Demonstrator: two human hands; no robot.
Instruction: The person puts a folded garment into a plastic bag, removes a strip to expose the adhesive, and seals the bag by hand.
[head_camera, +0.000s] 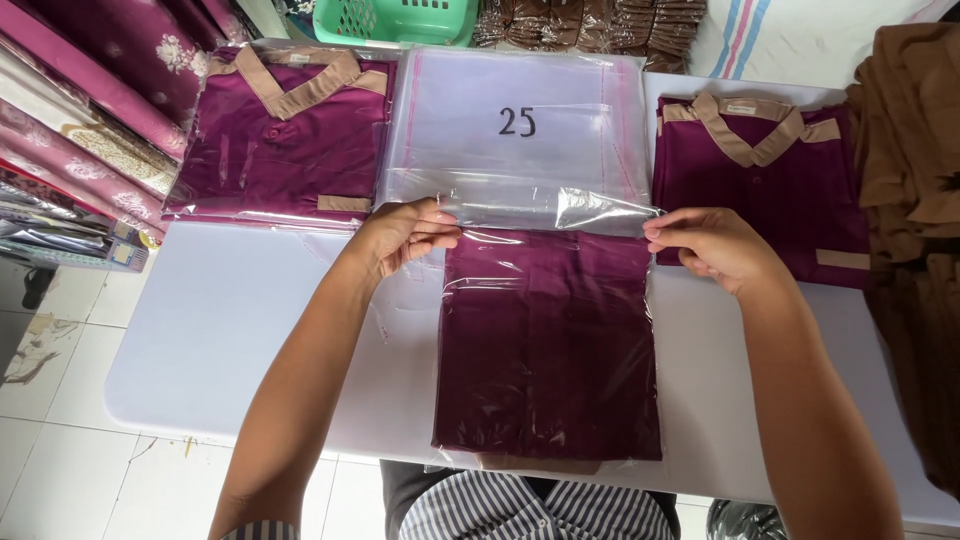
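striped cloth (535, 512) at the bottom edge belongs to the person's own clothing, just below the near end of the bagged maroon shirt (548, 345). that shirt lies flat on the white tabletop (230, 320), folded into a rectangle and sheathed in a clear plastic bag whose open flap (545, 210) sits at the far end. the left hand (400, 238) pinches the flap's left corner between thumb and fingers in a narrow grip closed on the plastic; the right hand (715, 245) does the same at the flap's right corner, so the film is stretched taut between them.

the parcel looks light and soft, floppy if lifted by one end, and the film looks thin, glossy and slippery, likely to crease or tear if pulled hard. the flap corners, or both long edges together, look like the safest places to hold it.

beyond the bagged shirt, touching the flap, lies a stack of empty clear bags (520, 120) with a dark printed number near its middle. left of that stack sits a finished pack (285, 135), maroon with a tan collar and a tan strip. right of the stack lies an unbagged maroon shirt (760, 180) with the same tan collar, a small label inside it. further right hang brown garments (915, 200). a green basket (395, 20) stands behind the stack, and rolled floral fabrics (90, 100) lie far to its left.
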